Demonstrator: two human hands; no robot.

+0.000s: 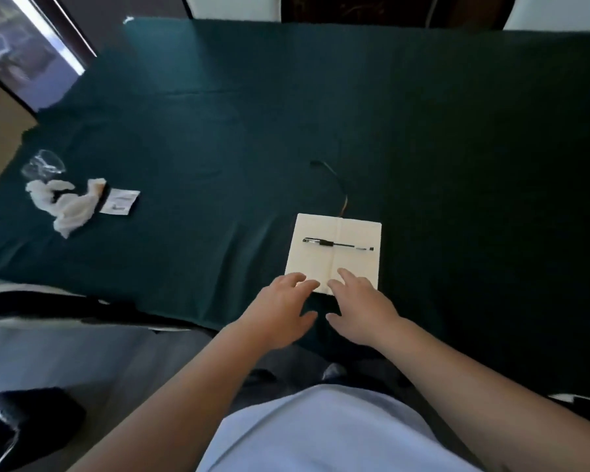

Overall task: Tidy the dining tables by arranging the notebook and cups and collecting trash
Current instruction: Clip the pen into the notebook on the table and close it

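Observation:
An open white notebook (334, 264) lies on the dark green tablecloth (218, 131) near the front edge, with a black pen (338, 244) across its pages. My left hand (280, 311) and my right hand (361, 308) hover side by side at the notebook's near edge, fingers spread, fingertips at or just over the lower pages, holding nothing. Far left on the table lie crumpled white tissues (65, 202), a small white packet (118, 201) and a clear plastic cup (43, 165) on its side.
A thin dark ribbon or cord (334, 185) runs out from the notebook's top onto the cloth. A dark chair (24, 424) stands at the lower left beside me. Another chair back (389, 8) shows beyond the far table edge.

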